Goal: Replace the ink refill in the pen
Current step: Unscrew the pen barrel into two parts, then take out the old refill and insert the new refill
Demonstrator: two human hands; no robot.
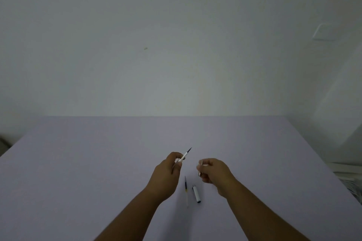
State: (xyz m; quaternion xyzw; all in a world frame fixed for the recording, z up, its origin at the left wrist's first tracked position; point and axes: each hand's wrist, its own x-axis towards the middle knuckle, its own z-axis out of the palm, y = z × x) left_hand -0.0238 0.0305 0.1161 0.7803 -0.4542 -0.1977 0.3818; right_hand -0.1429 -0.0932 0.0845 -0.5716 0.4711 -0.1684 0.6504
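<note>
My left hand (170, 170) is closed around a white pen barrel with an ink refill (186, 154) sticking out of it, its dark tip pointing up and to the right. My right hand (213, 172) pinches a small white pen part (201, 166), a short gap away from the left hand. On the lilac table (98, 162), between my wrists, lies a second thin refill (185, 188) with a dark upper end. Just to its right rests the white pen cap (196, 193) with a dark end.
A plain white wall rises behind the table's far edge, with a switch plate (323, 32) at the upper right. Pale folded material (348, 178) sits beyond the table's right edge. A dark object (3, 144) shows at the far left.
</note>
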